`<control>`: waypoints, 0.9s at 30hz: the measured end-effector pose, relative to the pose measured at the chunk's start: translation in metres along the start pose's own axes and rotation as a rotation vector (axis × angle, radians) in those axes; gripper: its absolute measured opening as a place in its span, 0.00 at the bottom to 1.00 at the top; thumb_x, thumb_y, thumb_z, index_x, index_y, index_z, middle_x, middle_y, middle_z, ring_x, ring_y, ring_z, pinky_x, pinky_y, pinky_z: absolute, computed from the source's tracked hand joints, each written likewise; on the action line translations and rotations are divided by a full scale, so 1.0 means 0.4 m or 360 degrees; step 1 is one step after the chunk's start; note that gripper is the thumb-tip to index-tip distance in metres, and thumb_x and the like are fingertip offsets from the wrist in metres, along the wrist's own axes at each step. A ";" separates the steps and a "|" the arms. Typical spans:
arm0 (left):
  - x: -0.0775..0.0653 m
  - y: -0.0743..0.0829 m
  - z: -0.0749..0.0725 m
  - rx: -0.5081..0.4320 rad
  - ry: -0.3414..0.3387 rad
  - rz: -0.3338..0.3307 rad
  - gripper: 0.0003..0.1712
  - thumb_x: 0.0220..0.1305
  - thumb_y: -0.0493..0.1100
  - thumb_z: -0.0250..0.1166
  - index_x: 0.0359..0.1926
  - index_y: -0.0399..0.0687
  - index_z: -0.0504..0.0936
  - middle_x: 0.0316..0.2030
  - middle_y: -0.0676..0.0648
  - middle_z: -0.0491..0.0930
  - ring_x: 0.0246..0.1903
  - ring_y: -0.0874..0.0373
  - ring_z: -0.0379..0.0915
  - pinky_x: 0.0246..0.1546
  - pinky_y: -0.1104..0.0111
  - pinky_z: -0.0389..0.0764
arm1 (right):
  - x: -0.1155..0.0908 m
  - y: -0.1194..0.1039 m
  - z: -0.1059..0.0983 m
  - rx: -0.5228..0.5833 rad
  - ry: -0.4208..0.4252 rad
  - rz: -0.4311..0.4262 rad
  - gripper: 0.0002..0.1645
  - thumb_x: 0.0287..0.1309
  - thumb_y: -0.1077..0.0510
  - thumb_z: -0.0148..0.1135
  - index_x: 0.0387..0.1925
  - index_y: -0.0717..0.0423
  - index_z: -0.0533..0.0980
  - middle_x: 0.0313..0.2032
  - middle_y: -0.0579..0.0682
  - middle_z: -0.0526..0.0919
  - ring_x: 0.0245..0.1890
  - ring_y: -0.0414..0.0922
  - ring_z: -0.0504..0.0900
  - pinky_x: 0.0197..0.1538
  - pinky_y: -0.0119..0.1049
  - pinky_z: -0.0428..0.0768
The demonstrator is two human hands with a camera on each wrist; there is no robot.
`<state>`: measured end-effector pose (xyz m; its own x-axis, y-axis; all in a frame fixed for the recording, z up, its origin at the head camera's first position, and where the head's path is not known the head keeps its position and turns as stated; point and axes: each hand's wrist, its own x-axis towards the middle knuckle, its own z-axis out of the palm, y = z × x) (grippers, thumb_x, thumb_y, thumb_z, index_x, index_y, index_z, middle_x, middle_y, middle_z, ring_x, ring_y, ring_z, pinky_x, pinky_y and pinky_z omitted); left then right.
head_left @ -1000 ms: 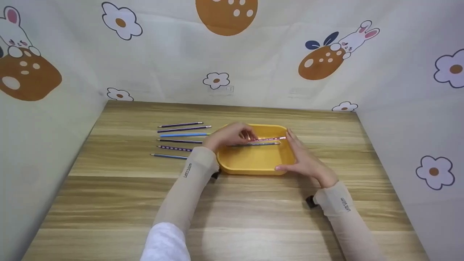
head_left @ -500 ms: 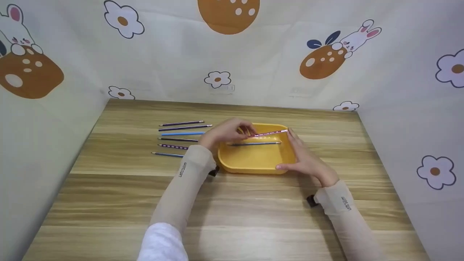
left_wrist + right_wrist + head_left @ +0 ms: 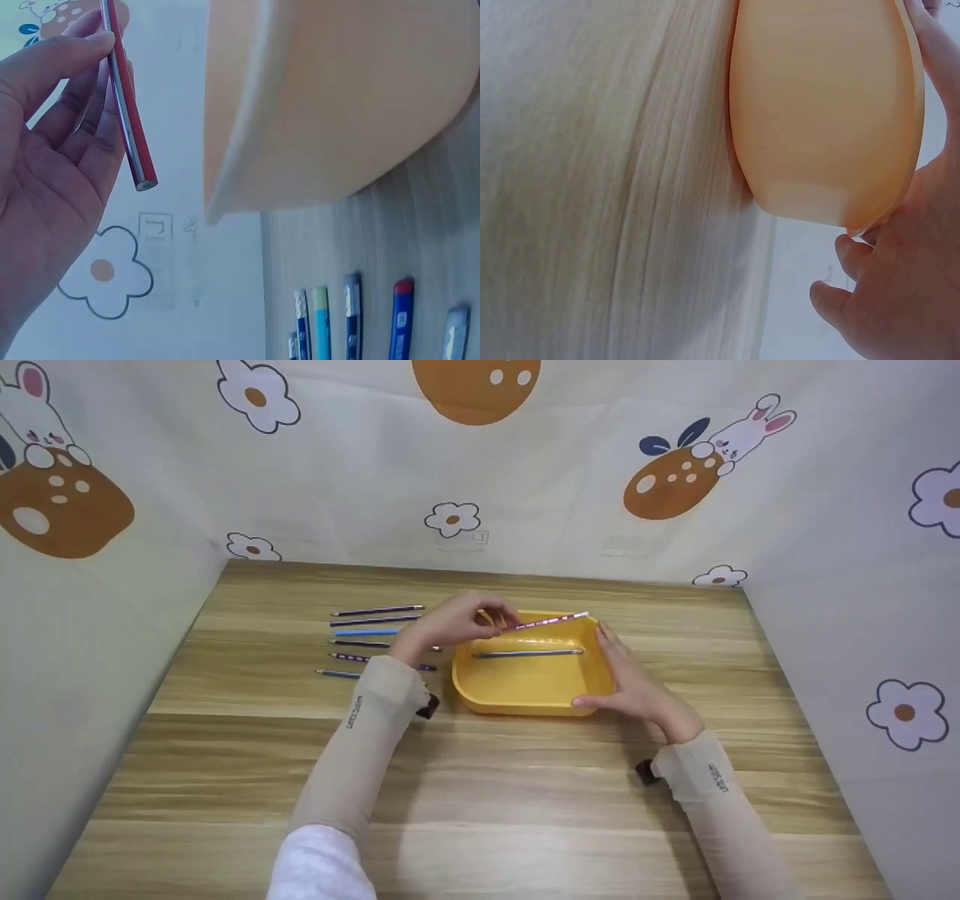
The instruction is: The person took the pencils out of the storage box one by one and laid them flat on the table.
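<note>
My left hand [image 3: 466, 619] pinches a red-and-silver patterned pencil [image 3: 551, 622] between thumb and fingers. The pencil is tilted over the back of a yellow plastic bin [image 3: 517, 708], its silver end up near the back right corner. In the left wrist view its flat other end [image 3: 146, 184] hangs below the fingers. A blue pencil [image 3: 529, 653] lies inside the bin. At the bin's right end my right hand [image 3: 637, 690] holds the rim, thumb at the front and fingers at the back corner; the right wrist view shows some fingertips [image 3: 831, 300] bent beside the rim.
Left of the bin, several pencils lie in a row on the wooden table, among them a dark one [image 3: 379, 610] at the back and a light blue one [image 3: 367, 632]. My left forearm partly covers the nearer ones. A printed curtain [image 3: 540, 510] stands behind the table.
My left hand has lifted the red pencil from inside the bin and moved up and left with it. More of the row of pencils now shows. The right hand stays on the bin.
</note>
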<state>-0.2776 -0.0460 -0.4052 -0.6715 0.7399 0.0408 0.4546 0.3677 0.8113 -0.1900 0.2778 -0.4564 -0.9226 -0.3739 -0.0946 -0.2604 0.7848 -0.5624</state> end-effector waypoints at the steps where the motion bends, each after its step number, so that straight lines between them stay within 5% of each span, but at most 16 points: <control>1: -0.007 0.001 -0.005 0.0001 0.0011 0.0008 0.16 0.67 0.31 0.61 0.53 0.47 0.83 0.50 0.47 0.84 0.47 0.55 0.77 0.53 0.63 0.82 | 0.000 0.000 0.000 0.0001 -0.0005 0.0002 0.77 0.45 0.31 0.73 0.79 0.54 0.34 0.80 0.49 0.30 0.80 0.58 0.36 0.77 0.62 0.45; 21: -0.201 -0.031 -0.096 0.0064 0.0192 0.0033 0.14 0.65 0.29 0.62 0.51 0.39 0.84 0.46 0.40 0.85 0.45 0.51 0.80 0.49 0.61 0.83 | 0.001 0.006 0.001 -0.0006 -0.0009 -0.0021 0.77 0.46 0.31 0.73 0.79 0.54 0.34 0.80 0.50 0.29 0.80 0.58 0.36 0.78 0.61 0.44; 27: -0.260 -0.058 -0.108 0.0083 0.0225 -0.0062 0.14 0.65 0.29 0.62 0.49 0.42 0.85 0.45 0.42 0.85 0.45 0.52 0.79 0.49 0.60 0.82 | -0.001 0.005 0.001 0.0001 0.0003 -0.0014 0.77 0.46 0.30 0.73 0.79 0.52 0.34 0.80 0.48 0.30 0.80 0.57 0.37 0.78 0.61 0.44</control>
<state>-0.2436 -0.1555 -0.4031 -0.7631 0.6393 0.0947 0.4539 0.4258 0.7827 -0.1901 0.2793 -0.4575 -0.9208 -0.3799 -0.0878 -0.2685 0.7811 -0.5637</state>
